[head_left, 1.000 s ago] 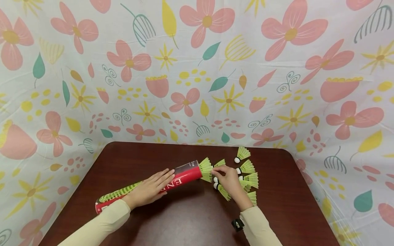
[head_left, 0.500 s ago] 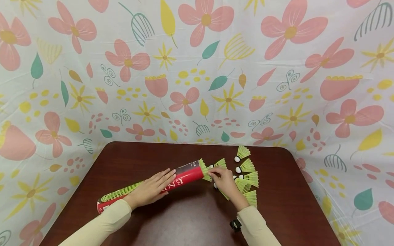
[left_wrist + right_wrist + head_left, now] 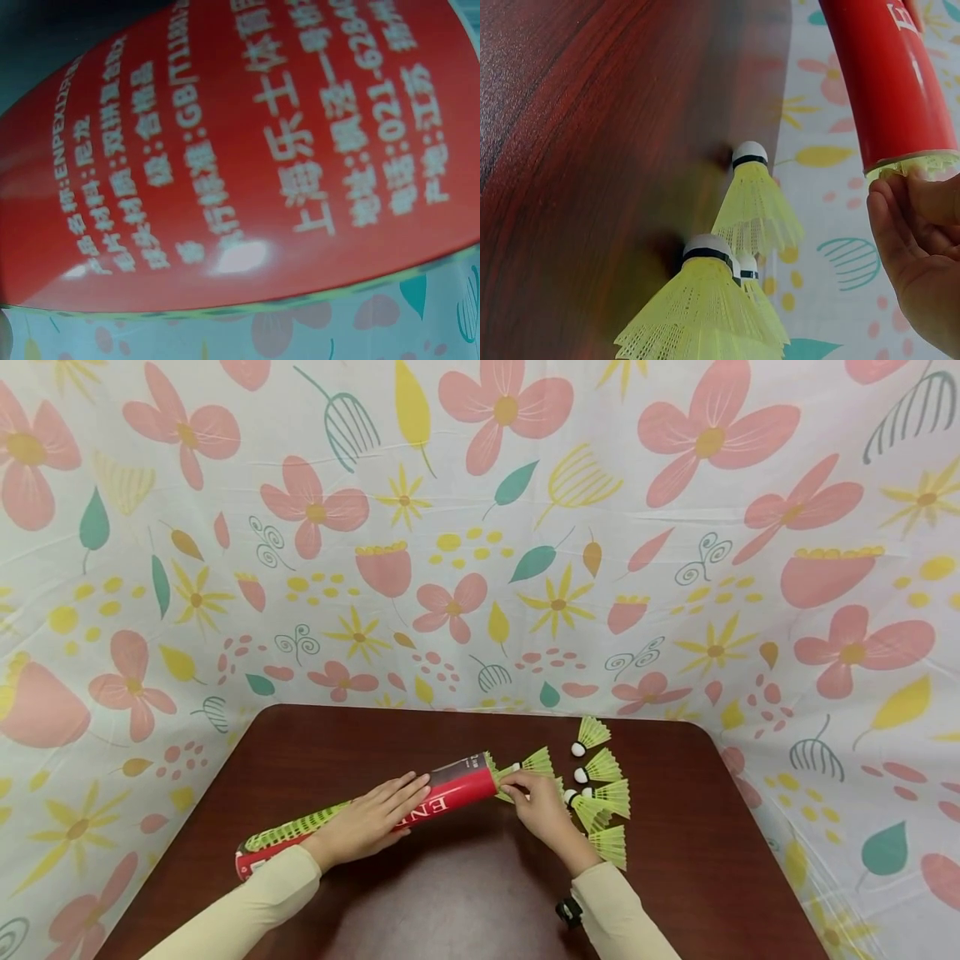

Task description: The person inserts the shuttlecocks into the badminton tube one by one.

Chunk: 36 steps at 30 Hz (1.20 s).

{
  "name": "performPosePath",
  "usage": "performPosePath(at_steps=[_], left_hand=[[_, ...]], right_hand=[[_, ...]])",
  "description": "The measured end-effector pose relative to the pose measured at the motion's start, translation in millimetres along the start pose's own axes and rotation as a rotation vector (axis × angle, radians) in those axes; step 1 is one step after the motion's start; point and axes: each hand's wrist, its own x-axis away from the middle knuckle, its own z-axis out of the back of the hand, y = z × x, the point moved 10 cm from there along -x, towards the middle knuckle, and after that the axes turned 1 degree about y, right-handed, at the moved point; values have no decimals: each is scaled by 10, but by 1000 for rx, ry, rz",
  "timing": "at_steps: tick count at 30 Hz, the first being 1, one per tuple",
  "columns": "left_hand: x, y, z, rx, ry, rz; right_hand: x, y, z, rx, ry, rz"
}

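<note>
Gripping the tube [image 3: 459, 783] in the left hand [image 3: 371, 818], with fingers laid across the upper side and thumb at the six-o'clock side. Lies slantwise over the table [image 3: 405, 910], left of its middle, with the long axis running from between eight and nine o'clock up to between two and three. Points its mouth toward that two-to-three end, at the right hand [image 3: 542, 802]. Shows a yellow-green lattice on the twelve-o'clock side, toward the base.

Pinching a shuttle [image 3: 939, 163] at the mouth between right thumb and bent fingers. Sits mostly inside the tube, with the skirt's rim outward.

In the right wrist view, enters from the top near one o'clock and aims the mouth between five and six. In the left wrist view, fills most of the frame with red and white lettering.

Spread from one to four o'clock of the right hand, see loose shuttles [image 3: 602, 767], mostly with corks toward eight or nine; find another just beyond that hand, at twelve.

Wearing pale sleeves [image 3: 262, 893], with a black device [image 3: 568, 912] at eight o'clock of the right cuff. Backed at twelve by a flowered cloth [image 3: 450, 527].
</note>
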Motion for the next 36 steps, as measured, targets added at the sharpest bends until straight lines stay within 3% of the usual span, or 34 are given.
performPosePath(at_steps=[11,20,24,29,36], left_hand=[[11,-1,-13,8,-7,2],[30,-12,-41,2,5,4],[20,-18,-33,-8,15,2],[7,-35,2,-23,23,9],[29,-50,30,-38,20,16]], right_hand=[[-5,10,-75,-31,-40,-29],[18,-3,-82,-28,-56,-2],[43,30,-51,-58,-66,-34],[83,94,95,-97,-43,-88],[217,228,438,-41,20,-130]])
